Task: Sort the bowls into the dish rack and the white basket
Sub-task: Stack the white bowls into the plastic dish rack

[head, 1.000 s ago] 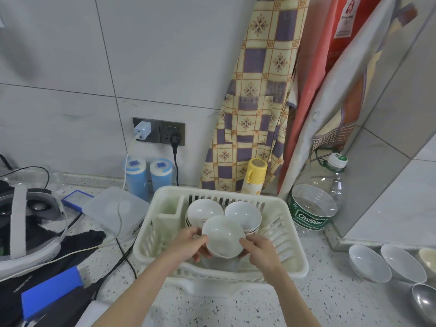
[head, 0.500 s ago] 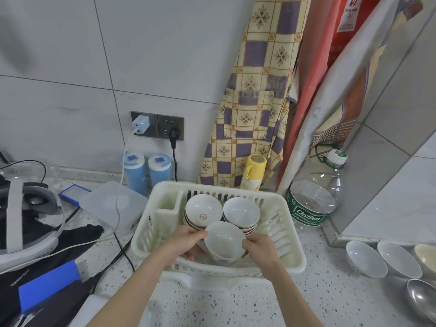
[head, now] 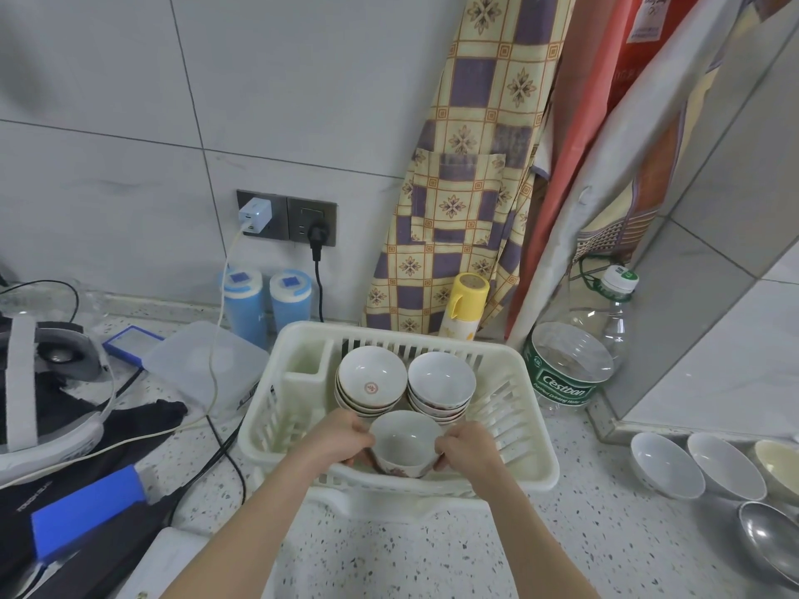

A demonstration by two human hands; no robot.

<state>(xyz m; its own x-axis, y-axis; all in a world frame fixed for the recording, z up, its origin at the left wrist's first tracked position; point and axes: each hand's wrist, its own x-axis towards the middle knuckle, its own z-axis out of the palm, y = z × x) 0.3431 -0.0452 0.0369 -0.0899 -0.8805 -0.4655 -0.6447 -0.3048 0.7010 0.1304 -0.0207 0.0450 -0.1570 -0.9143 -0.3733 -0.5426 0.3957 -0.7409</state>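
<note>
- The left hand (head: pixel 341 438) and right hand (head: pixel 465 447) both have their fingers curled round 1 bowl (head: pixel 404 440), the left on its left wall, the right on its right wall, thumbs near the rim.
- That bowl sits upright, mouth up, low inside the front of the rack (head: pixel 534 447); whether its foot touches the rack floor I cannot tell.
- It looks like glazed ceramic: stiff, fairly heavy for its size, smooth and likely slippery if wet, and apt to chip against its neighbours.
- A grip on opposite walls just under the rim, as here, seems the safest hold; the narrow foot would be a poorer one.
- Just behind it stand 2 stacks: a left stack (head: pixel 372 382) with a red mark inside the top bowl, and a right stack (head: pixel 441 384). The held bowl is very close to both, so a gentle set-down would spare the rims.
- On the worktop (head: pixel 562 546) to the right, well apart from the rack, lie 2 white bowls (head: pixel 666 466), a cream one (head: pixel 778 469) and a steel one (head: pixel 767 538), seemingly not yet sorted.
- No white basket apart from the rack is plain to see.
</note>
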